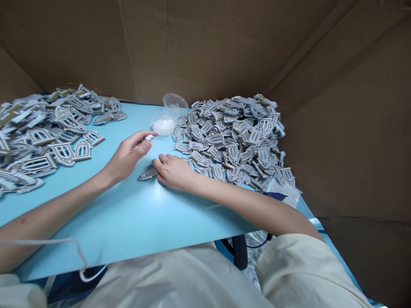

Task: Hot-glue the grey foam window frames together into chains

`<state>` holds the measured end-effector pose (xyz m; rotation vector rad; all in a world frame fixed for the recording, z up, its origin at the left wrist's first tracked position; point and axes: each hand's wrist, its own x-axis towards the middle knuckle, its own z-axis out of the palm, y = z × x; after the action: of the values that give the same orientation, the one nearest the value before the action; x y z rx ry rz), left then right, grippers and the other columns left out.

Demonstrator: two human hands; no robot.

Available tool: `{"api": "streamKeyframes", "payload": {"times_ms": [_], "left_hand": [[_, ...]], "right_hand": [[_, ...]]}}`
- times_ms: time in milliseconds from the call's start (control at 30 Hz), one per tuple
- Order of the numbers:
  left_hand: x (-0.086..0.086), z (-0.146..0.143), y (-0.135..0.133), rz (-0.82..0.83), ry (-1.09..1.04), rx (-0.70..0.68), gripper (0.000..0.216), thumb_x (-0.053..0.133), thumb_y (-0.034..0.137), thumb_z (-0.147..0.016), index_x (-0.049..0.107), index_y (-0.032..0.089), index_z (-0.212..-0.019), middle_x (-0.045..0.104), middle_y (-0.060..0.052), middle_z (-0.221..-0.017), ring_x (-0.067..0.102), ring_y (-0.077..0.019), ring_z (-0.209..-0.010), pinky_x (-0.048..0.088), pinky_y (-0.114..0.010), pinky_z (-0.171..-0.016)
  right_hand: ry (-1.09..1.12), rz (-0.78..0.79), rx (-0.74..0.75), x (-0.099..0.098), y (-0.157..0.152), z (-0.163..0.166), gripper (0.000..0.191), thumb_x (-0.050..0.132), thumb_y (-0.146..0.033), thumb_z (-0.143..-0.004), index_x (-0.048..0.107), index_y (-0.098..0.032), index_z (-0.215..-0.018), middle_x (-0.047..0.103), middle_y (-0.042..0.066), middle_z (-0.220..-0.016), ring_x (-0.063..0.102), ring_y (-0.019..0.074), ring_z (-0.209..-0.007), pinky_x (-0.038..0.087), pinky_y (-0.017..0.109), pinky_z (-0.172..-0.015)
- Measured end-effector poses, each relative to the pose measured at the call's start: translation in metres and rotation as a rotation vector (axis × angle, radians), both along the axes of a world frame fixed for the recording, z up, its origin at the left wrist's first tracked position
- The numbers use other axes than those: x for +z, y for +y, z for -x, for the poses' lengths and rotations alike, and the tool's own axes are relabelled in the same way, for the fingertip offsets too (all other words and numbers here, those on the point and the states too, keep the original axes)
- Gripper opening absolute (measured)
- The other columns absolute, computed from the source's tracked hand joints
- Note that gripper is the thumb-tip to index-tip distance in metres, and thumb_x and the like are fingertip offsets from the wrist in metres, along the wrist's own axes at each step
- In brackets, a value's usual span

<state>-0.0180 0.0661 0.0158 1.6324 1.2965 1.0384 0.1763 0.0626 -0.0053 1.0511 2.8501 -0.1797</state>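
Note:
My left hand (128,154) is raised over the middle of the table, thumb and fingers pinching a small white piece (149,137) whose kind I cannot make out. Just to its right, my right hand (175,172) rests low with curled fingers on a grey arched window-shaped piece (147,173), which lies on the table. The fingers hide that piece's right end. Beyond both hands stands a clear plastic tub (163,125) with white contents. Its round clear lid (175,101) lies behind it.
A heap of arched window pieces (69,122) covers the left of the blue table (138,226). Another large heap (237,137) sits on the right, close to my right forearm. Cardboard walls (205,51) enclose the back and right. A white cable (77,248) hangs at the front left.

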Motion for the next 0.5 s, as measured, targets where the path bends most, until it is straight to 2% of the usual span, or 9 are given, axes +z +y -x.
{"api": "streamKeyframes", "payload": {"times_ms": [133,200,267,367,500], "left_hand": [[-0.013,0.012,-0.024,-0.182,0.378,-0.226,0.066,0.069,0.062,-0.092,0.071,0.017,-0.14,0.065,-0.009,-0.115,0.062,-0.0251,-0.096,0.053,-0.038,-0.089],[-0.023,0.01,-0.034,-0.279,0.606,-0.341,0.068,0.064,0.06,-0.097,0.066,0.014,-0.147,0.064,-0.013,-0.122,0.065,-0.0293,-0.104,0.056,-0.042,-0.095],[-0.034,0.006,-0.04,-0.354,0.784,-0.396,0.068,0.065,0.056,-0.099,0.064,0.012,-0.15,0.063,-0.016,-0.124,0.065,-0.0337,-0.109,0.058,-0.046,-0.098],[-0.048,-0.003,-0.046,-0.443,0.917,-0.383,0.062,0.065,0.048,-0.099,0.063,0.012,-0.15,0.062,-0.019,-0.128,0.063,-0.0379,-0.116,0.059,-0.05,-0.1],[-0.058,-0.009,-0.051,-0.479,0.958,-0.3,0.054,0.06,0.031,-0.097,0.064,0.01,-0.147,0.062,-0.021,-0.128,0.062,-0.0397,-0.119,0.06,-0.053,-0.102]], "right_hand": [[0.012,0.072,0.028,0.018,-0.001,-0.019,0.028,0.053,-0.023,-0.108,0.065,-0.012,-0.132,0.07,0.018,-0.125,0.069,0.0293,-0.108,0.056,0.041,-0.093],[0.036,0.103,-0.014,0.026,-0.008,-0.032,0.027,0.058,-0.025,-0.108,0.067,-0.01,-0.13,0.069,0.018,-0.124,0.068,0.028,-0.106,0.055,0.04,-0.093],[0.041,0.121,-0.074,0.031,-0.018,-0.043,0.031,0.067,-0.031,-0.106,0.07,-0.008,-0.127,0.069,0.02,-0.124,0.068,0.0299,-0.11,0.055,0.041,-0.095],[-0.008,0.131,-0.119,0.029,-0.034,-0.053,0.032,0.075,-0.033,-0.103,0.073,-0.008,-0.124,0.07,0.022,-0.127,0.067,0.0343,-0.12,0.054,0.044,-0.101],[0.014,0.138,-0.174,0.02,-0.042,-0.053,0.027,0.07,-0.027,-0.104,0.072,-0.009,-0.124,0.07,0.022,-0.132,0.065,0.0339,-0.124,0.052,0.043,-0.103]]}}
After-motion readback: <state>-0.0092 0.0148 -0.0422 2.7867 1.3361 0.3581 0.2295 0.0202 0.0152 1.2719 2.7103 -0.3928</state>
